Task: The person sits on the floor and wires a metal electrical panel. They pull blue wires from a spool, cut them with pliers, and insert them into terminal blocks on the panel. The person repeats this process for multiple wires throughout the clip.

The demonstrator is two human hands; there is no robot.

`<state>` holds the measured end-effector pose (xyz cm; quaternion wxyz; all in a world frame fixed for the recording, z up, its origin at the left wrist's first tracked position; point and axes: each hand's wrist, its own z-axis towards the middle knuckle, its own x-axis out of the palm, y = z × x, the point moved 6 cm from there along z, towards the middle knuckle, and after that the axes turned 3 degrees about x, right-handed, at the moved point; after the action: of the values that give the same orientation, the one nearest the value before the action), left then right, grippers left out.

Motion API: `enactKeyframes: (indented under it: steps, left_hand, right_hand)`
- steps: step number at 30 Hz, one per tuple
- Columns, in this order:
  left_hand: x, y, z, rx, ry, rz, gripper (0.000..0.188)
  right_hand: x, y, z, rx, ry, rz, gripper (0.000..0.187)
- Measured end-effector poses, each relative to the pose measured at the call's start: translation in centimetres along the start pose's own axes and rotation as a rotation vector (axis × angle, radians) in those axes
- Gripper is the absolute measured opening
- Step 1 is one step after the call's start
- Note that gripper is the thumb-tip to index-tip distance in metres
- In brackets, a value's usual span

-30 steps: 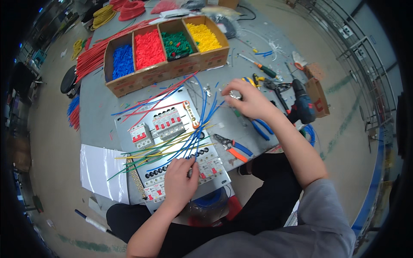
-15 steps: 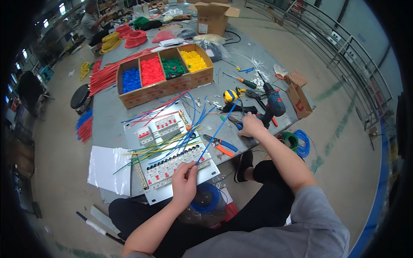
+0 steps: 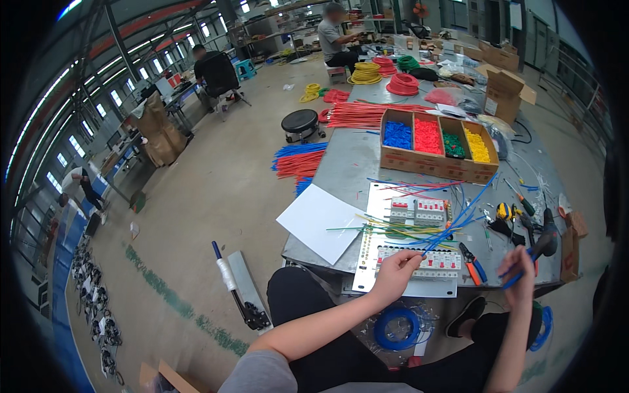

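My left hand (image 3: 395, 278) pinches the end of a blue wire (image 3: 427, 249) at the near edge of a metal mounting plate (image 3: 371, 283). On that plate are a row of circuit breakers (image 3: 440, 262) with red switches and two smaller breaker groups (image 3: 429, 209) behind it. Loose green, yellow and blue wires (image 3: 409, 229) lie across the plate. Over the table's near right edge, my right hand (image 3: 517, 275) is closed round blue-handled pliers (image 3: 542, 245), blurred by motion. Wire strippers (image 3: 474, 267) with orange and blue handles lie between the plate and this hand.
Behind the plate stands a divided cardboard box (image 3: 432, 161) of blue, red, green and yellow caps. A drill (image 3: 549, 236) and tape measure (image 3: 504, 211) lie to the right. White sheets (image 3: 321, 223) overhang the left edge. A stool (image 3: 303, 123) and other people are farther off.
My view has swung left. My right hand has taken up the blue-handled pliers from the table and drawn them nearer. My left hand still pinches the blue wire by the plate.
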<state>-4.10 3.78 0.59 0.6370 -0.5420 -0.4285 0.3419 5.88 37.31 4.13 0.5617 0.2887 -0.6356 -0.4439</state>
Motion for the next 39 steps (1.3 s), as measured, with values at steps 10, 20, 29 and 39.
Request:
enactKeyframes:
  steps: [10, 20, 29, 39]
  left_hand:
    - [2.0, -0.5, 1.1, -0.043, 0.048, -0.052, 0.021]
    - [5.5, -1.2, 2.0, -0.113, 0.070, -0.189, 0.013]
    - [5.7, 0.2, 1.8, -0.117, 0.116, -0.160, 0.013]
    - [3.6, 4.9, 0.1, -0.223, 0.091, -0.049, 0.033]
  right_hand:
    - [10.9, -4.5, -0.5, -0.096, -0.026, -1.258, 0.051]
    - [11.4, -5.1, 0.9, 0.037, 0.105, -1.253, 0.062]
    - [10.3, -5.2, -0.1, 0.096, 0.135, -1.304, 0.052]
    - [9.4, -6.4, 0.6, 0.132, 0.134, -1.458, 0.033]
